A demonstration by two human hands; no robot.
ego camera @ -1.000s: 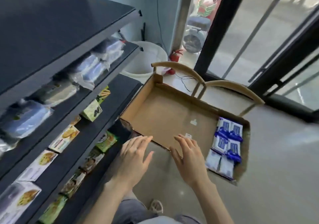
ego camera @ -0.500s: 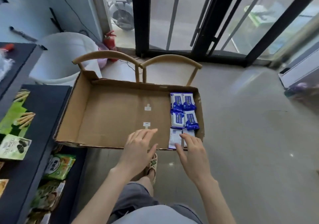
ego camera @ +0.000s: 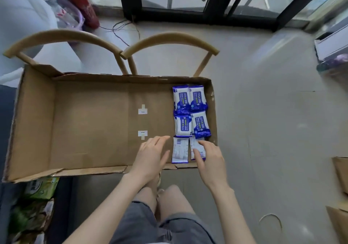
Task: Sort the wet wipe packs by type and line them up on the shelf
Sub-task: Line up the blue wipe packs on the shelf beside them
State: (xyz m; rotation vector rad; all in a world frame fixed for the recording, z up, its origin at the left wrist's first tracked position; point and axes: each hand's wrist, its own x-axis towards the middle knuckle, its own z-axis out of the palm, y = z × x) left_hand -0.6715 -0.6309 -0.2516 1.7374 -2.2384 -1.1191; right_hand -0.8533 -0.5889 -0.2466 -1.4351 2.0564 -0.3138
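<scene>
Packs (ego camera: 182, 126) in box (ego camera: 37, 123) read "75%" — L hand (ego camera: 150, 157) fingers straight, R hand (ego camera: 211, 162) fingers touching face-down pack (ego camera: 192, 143).

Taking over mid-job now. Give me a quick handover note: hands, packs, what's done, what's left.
Left hand: open, over the cardboard box floor beside the near-left pack.
Right hand: open, fingers at the near-right pack, no grip.
Wet wipe packs: six, two columns, right end of the box; nearest two lie back up.
Done: none lifted out.
Left: take all six out, sort by type, line them up.
</scene>
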